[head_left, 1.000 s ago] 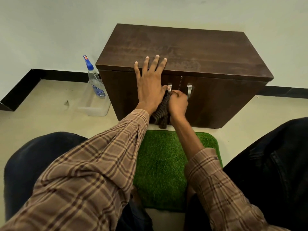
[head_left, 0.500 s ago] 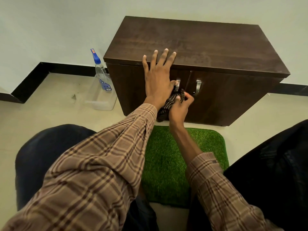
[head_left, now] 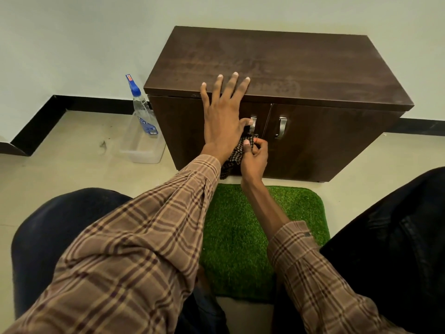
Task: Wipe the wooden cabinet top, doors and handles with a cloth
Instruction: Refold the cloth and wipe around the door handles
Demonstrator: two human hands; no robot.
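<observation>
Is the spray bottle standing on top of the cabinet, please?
No, the spray bottle stands on the floor to the left of the cabinet.

Spray bottle [head_left: 142, 112] in clear tub [head_left: 142, 150]; green turf mat [head_left: 243, 237].

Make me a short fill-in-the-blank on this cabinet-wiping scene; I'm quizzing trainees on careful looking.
1. The right hand grips a checked ____.
2. The left hand lies flat over the cabinet's front ____ edge.
3. The spray bottle stands in a clear ____.
4. The green mat lies in ____ of the cabinet.

Missing words: cloth; top; tub; front
</observation>
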